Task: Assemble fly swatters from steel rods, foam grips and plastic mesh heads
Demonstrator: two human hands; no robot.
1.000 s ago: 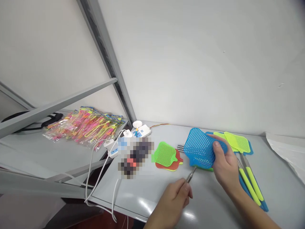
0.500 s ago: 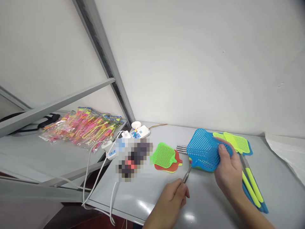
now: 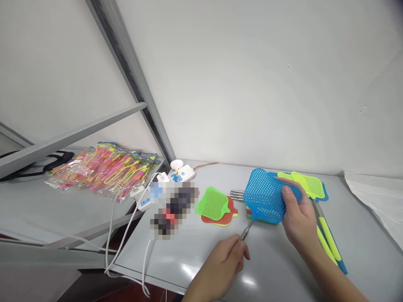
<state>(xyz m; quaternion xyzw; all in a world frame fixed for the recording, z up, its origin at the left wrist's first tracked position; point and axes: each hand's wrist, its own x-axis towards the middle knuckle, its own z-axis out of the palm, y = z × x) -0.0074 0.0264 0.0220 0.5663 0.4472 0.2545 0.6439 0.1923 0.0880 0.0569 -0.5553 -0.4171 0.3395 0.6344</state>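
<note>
My right hand [image 3: 300,220] grips the right edge of a blue perforated fly swatter head [image 3: 264,195], thumb on top. Closed around a thin metal telescopic rod [image 3: 247,230] is my left hand [image 3: 223,262]. The rod's tip meets the narrow neck of the blue head; whether it sits inside cannot be made out. Left of them, a green swatter head [image 3: 213,204] lies over a red one [image 3: 233,205]. Several bare metal rods [image 3: 236,195] poke out behind the blue head. Swatters with yellow heads [image 3: 311,184] and yellow grips [image 3: 330,241] lie at the right.
A blurred-out item [image 3: 174,212] lies on the grey table [image 3: 270,260] at left, beside white power strips [image 3: 183,173] with cables. Colourful bagged goods [image 3: 107,170] cover the left shelf, behind a metal frame bar [image 3: 78,130]. A white sheet [image 3: 374,201] lies far right.
The view has shifted slightly, so everything sits a little further left. The blue head is tilted slightly differently in my right hand. Both hands keep their holds.
</note>
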